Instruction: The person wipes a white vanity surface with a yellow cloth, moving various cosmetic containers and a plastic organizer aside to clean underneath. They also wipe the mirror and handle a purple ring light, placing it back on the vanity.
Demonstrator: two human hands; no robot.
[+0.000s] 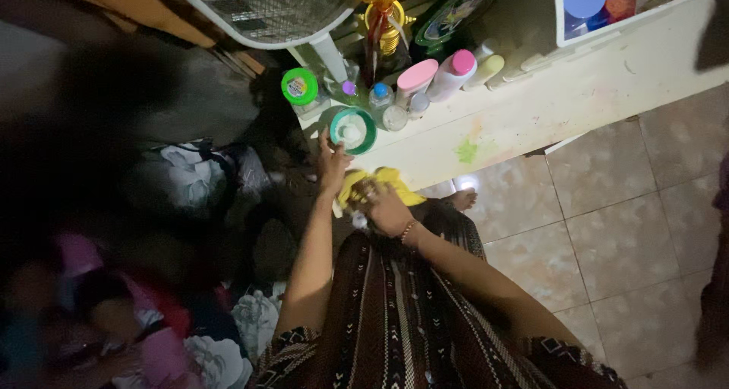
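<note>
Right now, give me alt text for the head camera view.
Seen from above, the left hand touches a round green-rimmed container at the edge of a cluttered white table, while the right hand grips a yellow cloth. Bottles crowd the tabletop above a tiled floor.

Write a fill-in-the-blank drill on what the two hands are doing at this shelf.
1. The left hand touches a round tub whose rim is ____ in colour.
2. The right hand grips a cloth coloured ____.
3. The bottle lying on the shelf has a ____ cap.
4. A bracelet sits on the ____ wrist.

Missing words: green; yellow; pink; right
</note>
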